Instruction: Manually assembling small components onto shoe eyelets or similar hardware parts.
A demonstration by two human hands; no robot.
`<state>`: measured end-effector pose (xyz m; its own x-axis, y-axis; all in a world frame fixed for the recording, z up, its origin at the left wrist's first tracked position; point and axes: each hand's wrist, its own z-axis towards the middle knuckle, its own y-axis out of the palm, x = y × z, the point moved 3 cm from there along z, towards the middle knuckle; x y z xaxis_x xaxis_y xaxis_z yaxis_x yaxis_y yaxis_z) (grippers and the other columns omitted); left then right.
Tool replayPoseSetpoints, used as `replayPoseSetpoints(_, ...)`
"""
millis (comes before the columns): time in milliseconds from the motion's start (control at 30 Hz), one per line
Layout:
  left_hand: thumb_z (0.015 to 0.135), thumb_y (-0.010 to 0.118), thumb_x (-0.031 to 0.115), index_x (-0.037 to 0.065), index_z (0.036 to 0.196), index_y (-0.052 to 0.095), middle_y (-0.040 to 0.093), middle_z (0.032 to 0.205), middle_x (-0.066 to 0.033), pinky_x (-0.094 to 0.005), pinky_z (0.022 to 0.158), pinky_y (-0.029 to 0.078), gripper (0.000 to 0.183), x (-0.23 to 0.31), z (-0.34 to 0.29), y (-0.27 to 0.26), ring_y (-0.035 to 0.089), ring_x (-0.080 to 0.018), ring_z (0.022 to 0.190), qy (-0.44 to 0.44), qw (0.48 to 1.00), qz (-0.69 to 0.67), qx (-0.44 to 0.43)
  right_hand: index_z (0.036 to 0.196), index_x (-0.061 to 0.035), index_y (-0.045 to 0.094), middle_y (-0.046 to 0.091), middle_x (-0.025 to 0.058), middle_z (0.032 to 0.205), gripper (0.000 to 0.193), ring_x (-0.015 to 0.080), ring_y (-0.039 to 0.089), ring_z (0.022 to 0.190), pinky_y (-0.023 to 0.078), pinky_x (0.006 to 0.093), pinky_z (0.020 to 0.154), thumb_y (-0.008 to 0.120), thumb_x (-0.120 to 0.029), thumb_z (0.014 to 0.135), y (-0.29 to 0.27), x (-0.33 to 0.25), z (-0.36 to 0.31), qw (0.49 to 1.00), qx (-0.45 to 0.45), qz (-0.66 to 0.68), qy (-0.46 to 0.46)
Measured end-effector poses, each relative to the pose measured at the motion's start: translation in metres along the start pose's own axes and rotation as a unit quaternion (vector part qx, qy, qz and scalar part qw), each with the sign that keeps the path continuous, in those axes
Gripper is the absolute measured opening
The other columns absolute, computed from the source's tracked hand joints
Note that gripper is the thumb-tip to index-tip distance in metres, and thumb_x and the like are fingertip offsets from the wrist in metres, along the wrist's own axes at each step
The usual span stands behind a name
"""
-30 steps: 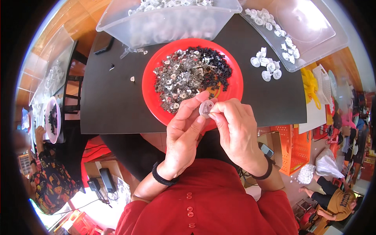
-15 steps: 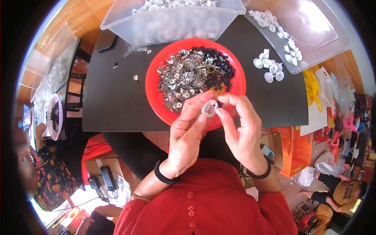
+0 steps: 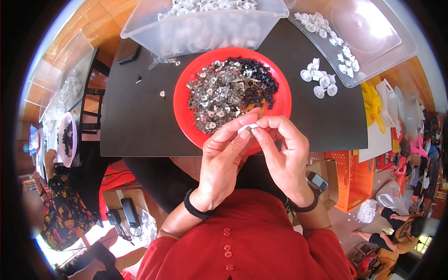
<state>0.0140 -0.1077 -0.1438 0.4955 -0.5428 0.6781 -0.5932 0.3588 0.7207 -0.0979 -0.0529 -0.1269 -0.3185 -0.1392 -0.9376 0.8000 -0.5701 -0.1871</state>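
Between my two hands, over the near rim of a red plastic bowl (image 3: 186, 133), is a small round white plastic part (image 3: 248, 127). My left hand (image 3: 224, 151) pinches it between thumb and fingers from one side. From the other side my right hand (image 3: 283, 148) grips it, its thumb pressed near my left thumb. Both thumbs cover much of the part, which is tilted. In the bowl lie many small greyish clear and metallic pieces (image 3: 212, 98), with small black pieces (image 3: 267, 79) heaped at the right.
A clear bin (image 3: 205, 35) of white parts stands behind the bowl. Several loose white parts (image 3: 319, 81) lie at the right, beside a clear lid (image 3: 373, 56) holding more. A dark phone-like object (image 3: 129, 52) sits at the far left. Another person (image 3: 65, 210) works at the left.
The white part has tilted from facing up to nearly edge-on, and my thumbs have closed in over it. Both hands stay in about the same place.
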Motion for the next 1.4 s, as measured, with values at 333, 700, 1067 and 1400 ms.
replayPoseSetpoints(333,0.096,0.053,0.003,0.003,0.121,0.061,0.066,0.113,-0.0087,-0.0276,0.088,0.054,0.026,0.007,0.000,0.003,0.064,-0.0167,0.103,-0.053,0.999,-0.008,0.005,0.092,0.0009,0.061,0.064,0.0078,0.083,0.006,0.0130,0.060,0.064,0.047,0.0249,0.059,0.063,0.003,0.087,-0.004,-0.004,0.000,0.999,0.027,0.013,-0.038)
replayPoseSetpoints(700,0.096,0.054,0.003,-0.001,0.128,0.056,0.063,0.118,-0.0096,-0.0284,0.095,0.048,0.033,0.010,-0.001,0.004,0.060,-0.0152,0.110,-0.036,0.998,0.047,-0.027,0.094,0.0011,0.062,0.066,0.0060,0.084,0.007,0.0079,0.057,0.064,0.046,0.0228,0.059,0.064,0.002,0.087,-0.015,0.003,0.005,0.999,0.002,0.049,0.014)
replayPoseSetpoints(1067,0.095,0.053,0.001,0.000,0.128,0.053,0.060,0.122,-0.0085,-0.0292,0.097,0.047,0.033,0.006,-0.001,0.004,0.058,-0.0149,0.112,-0.023,0.999,0.042,-0.007,0.090,-0.0075,0.062,0.064,0.0058,0.081,0.013,0.0248,0.059,0.066,0.044,0.0340,0.058,0.068,-0.002,0.080,-0.008,-0.011,-0.001,0.983,0.018,-0.151,-0.103)
replayPoseSetpoints(1400,0.096,0.049,-0.001,0.001,0.127,0.052,0.057,0.127,-0.0095,-0.0312,0.099,0.045,0.031,0.002,-0.001,0.002,0.055,-0.0156,0.116,0.009,0.997,0.066,-0.026,0.092,0.0006,0.061,0.061,0.0025,0.079,0.008,0.0049,0.056,0.061,0.043,0.0200,0.053,0.064,0.002,0.085,-0.003,-0.011,0.000,0.993,-0.011,-0.104,-0.049)
